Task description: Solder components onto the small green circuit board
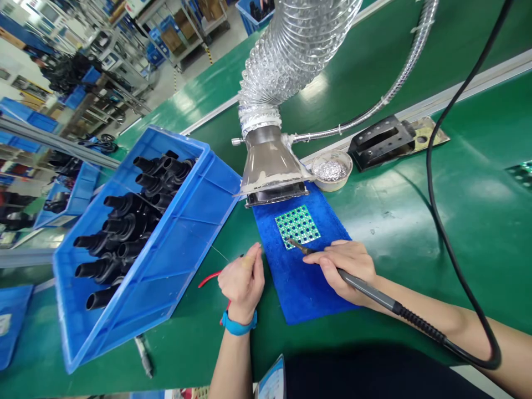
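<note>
My right hand point(349, 269) is wrapped round a soldering iron point(369, 291), whose tip meets the lower left part of a green circuit board panel point(297, 226) with rows of dark round holes. Under the panel lies a blue cloth mat point(299, 288). Left of the mat, my left hand point(243, 277) is closed, thumb against fingers. A thin solder wire point(220, 252) runs up to it from the left; its end is hidden by the fingers. Red-handled pliers point(209, 278) lie partly behind this hand, which wears a blue wristband.
A fume hood point(274, 160) on a silver duct hangs just above the panel. Beside it are a bowl of solder bits point(331, 169) and a black iron stand point(382, 141). A blue bin point(187, 238) of black parts stands left. The iron's cable point(436, 205) loops at right.
</note>
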